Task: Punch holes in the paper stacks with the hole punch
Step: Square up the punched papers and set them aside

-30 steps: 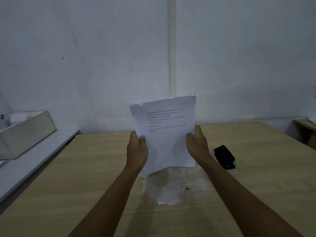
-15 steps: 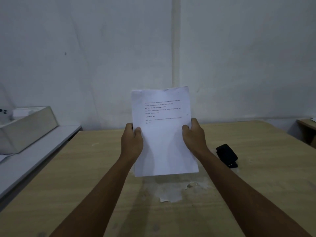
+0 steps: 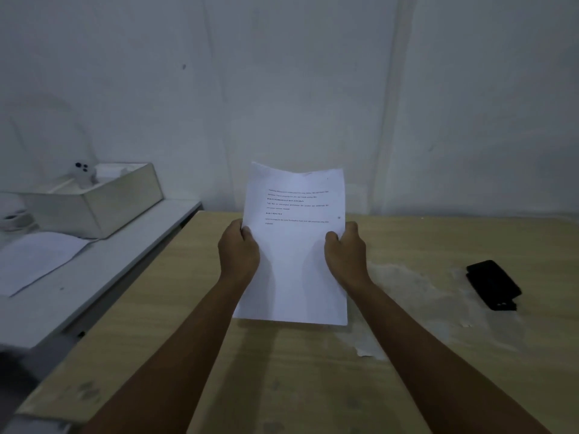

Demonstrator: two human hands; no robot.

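Note:
A white paper stack [image 3: 294, 264] with a few printed lines near its top is held upright above the wooden table [image 3: 438, 355]. My left hand [image 3: 238, 253] grips its left edge and my right hand [image 3: 345, 252] grips its right edge, thumbs on the front sheet. A small dark dot shows near the right edge of the front sheet. The black hole punch [image 3: 492, 285] lies on the table to the right, well apart from both hands.
A white shelf [image 3: 103, 277] runs along the table's left side, carrying an open white box [image 3: 103, 202] and a loose white sheet [image 3: 34, 261]. A worn whitish patch [image 3: 416, 292] marks the tabletop. A plain white wall stands behind.
My view has swung left, so the hole punch sits further right and more of the shelf shows. The paper stack has straightened upright and flattened, still held in both hands.

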